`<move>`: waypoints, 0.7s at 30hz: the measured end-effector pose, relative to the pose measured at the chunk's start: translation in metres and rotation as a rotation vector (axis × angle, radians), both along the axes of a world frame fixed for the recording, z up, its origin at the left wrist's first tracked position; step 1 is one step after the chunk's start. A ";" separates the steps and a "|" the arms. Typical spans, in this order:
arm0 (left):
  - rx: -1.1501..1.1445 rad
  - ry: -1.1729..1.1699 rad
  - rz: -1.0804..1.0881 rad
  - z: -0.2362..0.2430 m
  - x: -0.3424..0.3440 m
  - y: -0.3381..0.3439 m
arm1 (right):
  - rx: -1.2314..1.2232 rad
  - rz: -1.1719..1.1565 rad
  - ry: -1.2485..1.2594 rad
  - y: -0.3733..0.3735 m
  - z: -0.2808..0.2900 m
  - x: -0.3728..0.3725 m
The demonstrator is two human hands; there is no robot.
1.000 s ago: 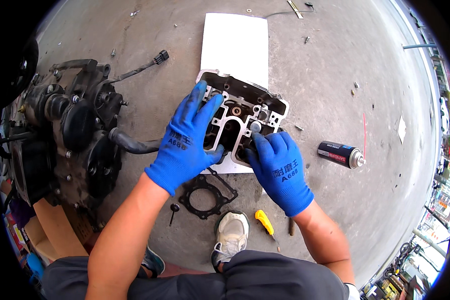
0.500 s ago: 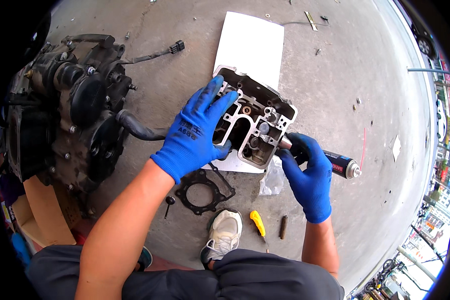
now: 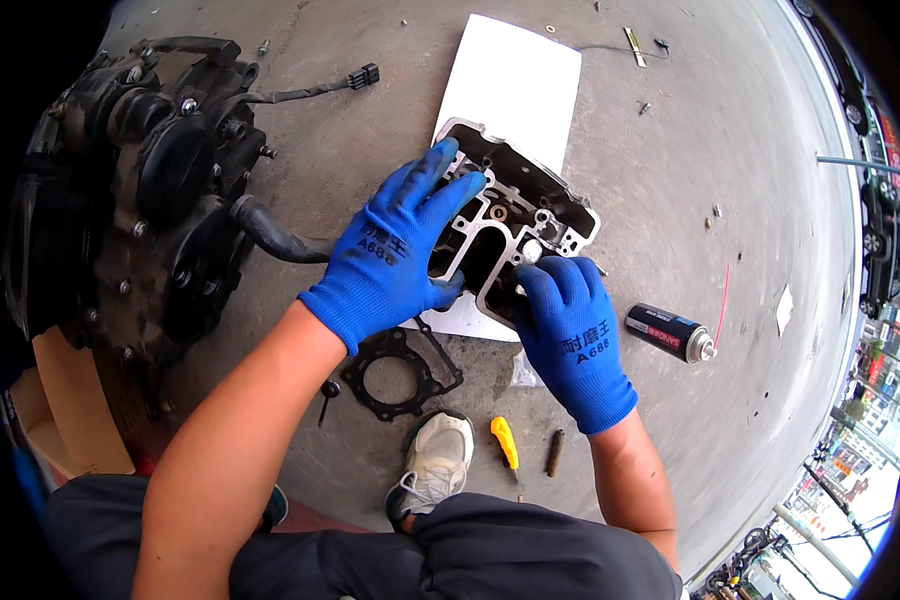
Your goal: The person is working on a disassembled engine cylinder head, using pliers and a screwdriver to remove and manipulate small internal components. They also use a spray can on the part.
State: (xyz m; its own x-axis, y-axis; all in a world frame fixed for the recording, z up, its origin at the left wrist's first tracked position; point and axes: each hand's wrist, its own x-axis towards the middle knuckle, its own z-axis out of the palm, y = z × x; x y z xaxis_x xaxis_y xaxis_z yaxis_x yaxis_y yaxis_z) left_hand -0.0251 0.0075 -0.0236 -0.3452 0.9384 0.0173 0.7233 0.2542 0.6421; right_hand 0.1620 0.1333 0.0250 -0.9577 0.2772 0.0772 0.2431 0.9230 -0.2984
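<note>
Fingers (image 3: 440,180) of both blue-gloved hands press cylinder head (image 3: 530,215) (dark spray can (image 3: 670,332) nearby)

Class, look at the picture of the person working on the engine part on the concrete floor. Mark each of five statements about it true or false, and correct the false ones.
1. Both hands wear blue gloves. True: left hand, right hand.
2. The cylinder head rests on a white sheet. True.
3. The right hand holds the spray can. False: the can lies on the floor beside that hand, untouched.
4. The black gasket sits on top of the cylinder head. False: it lies on the floor, nearer the person.
5. The yellow-handled tool lies near the shoe. True.
</note>
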 end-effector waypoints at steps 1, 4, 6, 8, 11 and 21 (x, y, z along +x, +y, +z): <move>-0.006 0.016 0.000 -0.001 0.000 -0.001 | 0.017 0.027 0.009 0.002 -0.002 -0.001; 0.065 0.015 0.006 -0.001 0.000 -0.001 | 0.025 0.087 -0.018 0.006 0.000 -0.003; 0.068 0.002 0.008 -0.003 -0.001 -0.001 | 0.022 0.111 -0.044 0.007 0.001 -0.005; 0.077 -0.019 0.005 -0.002 -0.001 -0.001 | 0.025 0.125 -0.059 0.008 0.001 -0.007; 0.059 -0.007 0.007 -0.003 0.000 -0.002 | 0.041 0.150 -0.040 0.008 0.000 -0.005; 0.067 0.009 0.002 -0.006 0.001 -0.002 | 0.063 0.054 0.010 -0.004 -0.002 -0.001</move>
State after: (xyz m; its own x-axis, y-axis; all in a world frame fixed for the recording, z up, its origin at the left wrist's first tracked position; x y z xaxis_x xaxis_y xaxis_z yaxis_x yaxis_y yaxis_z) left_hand -0.0246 0.0059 -0.0295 -0.3468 0.9342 0.0835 0.7285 0.2122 0.6514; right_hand 0.1607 0.1296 0.0232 -0.9703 0.2192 0.1026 0.1895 0.9516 -0.2418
